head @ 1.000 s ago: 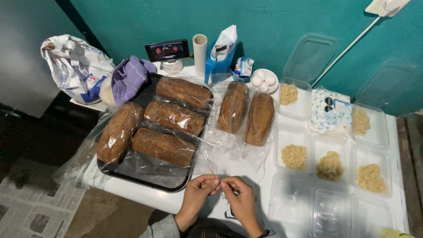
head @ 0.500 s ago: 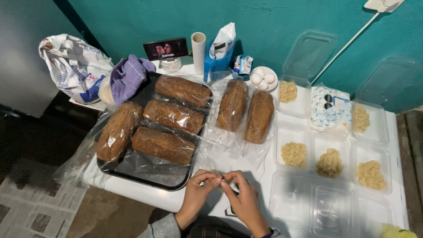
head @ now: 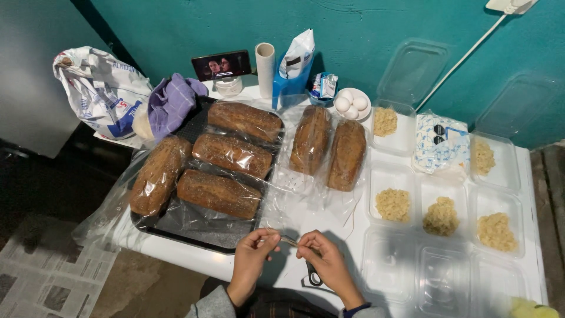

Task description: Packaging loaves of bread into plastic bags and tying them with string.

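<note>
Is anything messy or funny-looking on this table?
One bagged loaf lies slanted across the dark tray's left edge, while the other loaves lie neatly. Loose clear plastic spills off the table there. Nothing looks spilled or broken.

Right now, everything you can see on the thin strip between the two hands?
The strip is short, thin and pale tan, like a twist tie or a bit of string; its material is too small to tell. It runs nearly level, stretched between the left hand and right hand, each pinching one end with its fingertips. It hangs just above the white table near the front edge, below the clear bags of the loaves, with dark scissors under the right hand.
</note>
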